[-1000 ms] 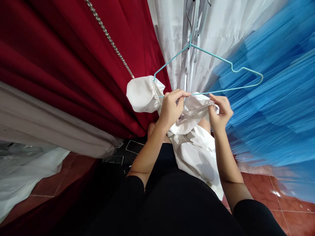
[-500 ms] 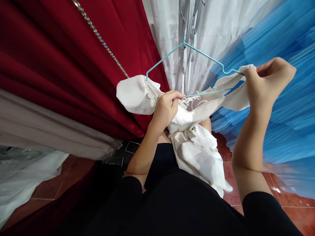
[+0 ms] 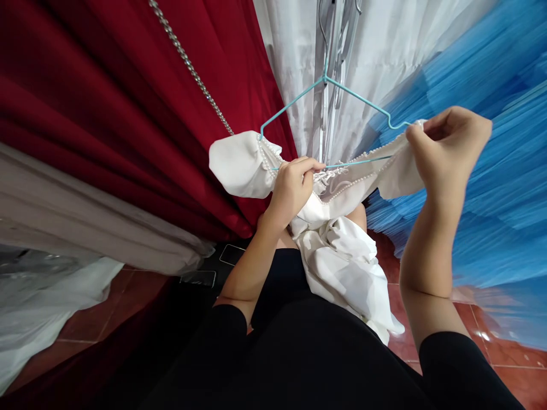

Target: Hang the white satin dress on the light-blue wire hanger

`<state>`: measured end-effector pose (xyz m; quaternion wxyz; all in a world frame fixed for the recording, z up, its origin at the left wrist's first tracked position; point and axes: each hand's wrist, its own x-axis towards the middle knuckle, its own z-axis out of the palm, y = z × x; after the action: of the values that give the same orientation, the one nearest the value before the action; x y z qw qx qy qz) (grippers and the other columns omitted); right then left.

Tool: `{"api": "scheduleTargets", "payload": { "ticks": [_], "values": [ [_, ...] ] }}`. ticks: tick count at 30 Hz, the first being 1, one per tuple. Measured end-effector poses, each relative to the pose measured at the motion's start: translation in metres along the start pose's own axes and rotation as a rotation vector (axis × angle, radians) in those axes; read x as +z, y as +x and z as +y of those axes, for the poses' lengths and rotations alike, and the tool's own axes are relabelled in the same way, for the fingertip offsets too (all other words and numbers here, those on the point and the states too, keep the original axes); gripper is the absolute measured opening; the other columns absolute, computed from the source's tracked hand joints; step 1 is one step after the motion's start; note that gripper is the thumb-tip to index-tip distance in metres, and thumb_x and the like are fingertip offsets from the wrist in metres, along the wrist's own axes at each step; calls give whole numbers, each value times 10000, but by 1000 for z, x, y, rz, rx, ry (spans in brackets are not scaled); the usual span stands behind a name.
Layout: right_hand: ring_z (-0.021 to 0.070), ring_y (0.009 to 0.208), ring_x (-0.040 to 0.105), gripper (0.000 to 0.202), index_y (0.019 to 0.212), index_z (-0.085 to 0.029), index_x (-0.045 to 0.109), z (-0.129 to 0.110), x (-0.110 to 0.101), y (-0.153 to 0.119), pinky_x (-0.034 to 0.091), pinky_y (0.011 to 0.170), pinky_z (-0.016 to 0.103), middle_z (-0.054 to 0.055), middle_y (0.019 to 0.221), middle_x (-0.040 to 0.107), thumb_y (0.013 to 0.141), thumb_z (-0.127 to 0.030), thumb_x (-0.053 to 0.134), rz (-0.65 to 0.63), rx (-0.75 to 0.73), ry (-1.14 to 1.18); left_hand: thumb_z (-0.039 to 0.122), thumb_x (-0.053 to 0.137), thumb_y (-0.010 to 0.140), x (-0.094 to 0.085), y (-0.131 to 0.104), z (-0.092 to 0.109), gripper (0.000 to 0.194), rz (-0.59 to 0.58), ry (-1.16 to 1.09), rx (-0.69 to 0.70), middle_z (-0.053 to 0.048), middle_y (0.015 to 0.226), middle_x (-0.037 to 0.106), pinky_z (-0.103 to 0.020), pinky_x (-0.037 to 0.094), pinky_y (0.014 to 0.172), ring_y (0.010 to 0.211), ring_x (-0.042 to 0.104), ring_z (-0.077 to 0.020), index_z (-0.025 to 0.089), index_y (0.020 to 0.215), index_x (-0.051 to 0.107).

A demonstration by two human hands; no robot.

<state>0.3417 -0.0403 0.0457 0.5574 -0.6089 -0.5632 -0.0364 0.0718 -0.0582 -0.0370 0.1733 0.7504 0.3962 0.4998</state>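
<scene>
A white dress [image 3: 337, 256] with pearl-beaded edges hangs in front of me, its lower part bunched over my lap. Inside its neckline is a light-blue wire hanger [image 3: 294, 102], with the left shoulder of the dress over one end. My left hand [image 3: 294, 185] is closed around the hanger's bottom bar, near the middle. At the right end, my right hand [image 3: 453, 142] pinches the beaded shoulder edge of the dress beside the hanger's tip; the fingers hide that tip. White lacing [image 3: 329, 179] shows between the two sides of the neckline.
Red fabric [image 3: 192, 114] with a rhinestone strand hangs at the left, blue tulle [image 3: 491, 199] at the right. White cloth [image 3: 397, 40] and metal poles [image 3: 329, 114] stand behind the hanger. Two phones [image 3: 231, 254] lie on a dark surface beside my left arm.
My right hand has moved inward to the left, bringing the dress shoulder closer over the hanger's end. The opening on that side has narrowed. My left hand keeps its grip.
</scene>
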Motion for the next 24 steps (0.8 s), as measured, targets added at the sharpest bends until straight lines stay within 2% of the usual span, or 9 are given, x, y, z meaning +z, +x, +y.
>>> {"api": "scheduleTargets", "payload": {
  "ticks": [3,5,8,12,14,17,21,23,24],
  "values": [
    [63,624,523,241,715,-193,617,-8,22,-3,416,631,285,-33,701,645,806,-71,805,-62,-110,102,40,516,1009,3,-1,-2,353,-8,1,-8,-39,1021,832,-360,588,943,1027,788,-218,228,1025,814],
    [100,714,593,130,867,-199,710,-14,28,-13,497,707,308,1,839,716,884,-209,839,-124,-208,155,54,522,1022,4,-1,-4,339,-5,13,-10,-40,1025,833,-361,582,936,1019,786,-217,230,1028,812],
    [166,878,662,208,1075,-250,745,-21,31,-39,585,805,362,43,1063,749,1020,-451,747,-188,-316,203,54,530,1027,2,-1,-7,335,11,52,-5,-37,1049,839,-387,558,985,1037,780,-226,237,1035,811],
    [138,756,631,338,1279,-287,717,-13,49,-82,594,740,350,48,1214,746,1075,-547,644,-500,-324,280,61,543,1040,2,-2,-7,334,14,117,16,-45,1147,845,-427,523,1061,1103,767,-247,245,1110,812],
    [121,706,596,366,1337,-283,699,-4,64,-100,581,714,344,54,1251,726,1073,-532,648,-563,-292,316,89,564,1056,4,-5,-6,307,2,132,44,-53,1210,840,-447,525,1096,1142,764,-256,245,1159,807],
    [137,728,580,291,1265,-278,735,5,82,-117,541,678,337,49,1155,714,1098,-473,599,-416,-240,391,135,580,1074,8,-12,-4,279,55,90,93,-79,1391,786,-478,527,1184,1306,730,-266,244,1213,795],
    [123,652,485,181,1078,-272,782,-3,95,-127,427,584,319,10,952,681,1065,-421,679,-222,-181,487,231,619,1083,0,-20,-13,246,420,116,36,-105,1562,645,-580,396,1361,1583,525,-320,266,1278,765],
    [113,628,441,161,1015,-261,778,-10,99,-131,394,570,317,-2,909,660,1055,-401,709,-159,-163,525,218,678,1037,-13,-18,-25,310,536,147,-3,-107,1561,626,-606,358,1387,1631,461,-345,281,1334,737],
    [112,630,436,157,998,-257,775,-13,100,-133,390,572,316,-5,899,655,1054,-392,716,-139,-161,534,200,694,1014,-20,-15,-31,343,560,152,-9,-107,1526,645,-602,379,1377,1614,483,-349,280,1345,727]
  ]
}}
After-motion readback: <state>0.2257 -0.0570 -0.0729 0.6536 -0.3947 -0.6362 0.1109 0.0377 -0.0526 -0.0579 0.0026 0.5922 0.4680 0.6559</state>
